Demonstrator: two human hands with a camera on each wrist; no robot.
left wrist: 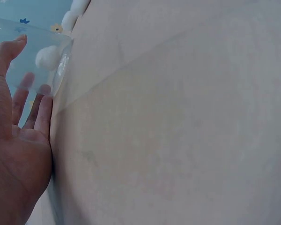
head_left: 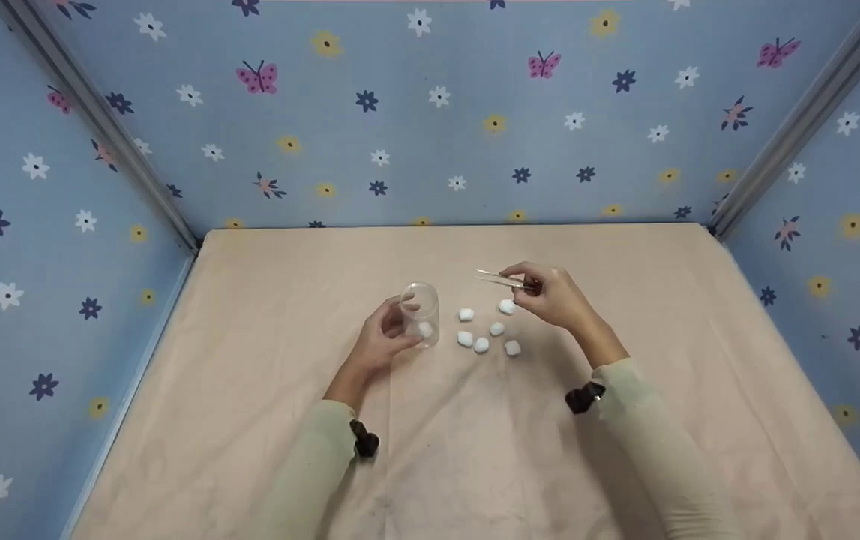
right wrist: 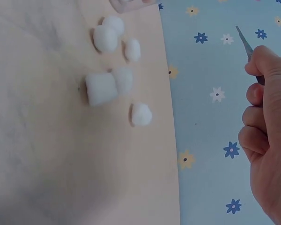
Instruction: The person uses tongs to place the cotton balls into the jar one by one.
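Observation:
My left hand (head_left: 379,341) holds a clear plastic cup (head_left: 420,298) standing upright on the cloth, thumb on the near side and fingers around the far side. A white cotton ball (head_left: 425,329) lies inside, at the bottom; the left wrist view shows this cotton ball (left wrist: 48,58) through the clear wall. Tweezers (head_left: 510,283) are pinched in my right hand (head_left: 554,296), raised above the cloth and pointing left toward the cup. Their tips are apart with nothing between them. Several loose cotton balls (head_left: 465,339) lie between the cup and the right hand.
A pale peach cloth (head_left: 272,315) with creases covers the table. Blue patterned panels (head_left: 430,150) stand at the back and both sides, joined by grey corner posts (head_left: 797,120). A small black device (head_left: 585,397) is on each wrist.

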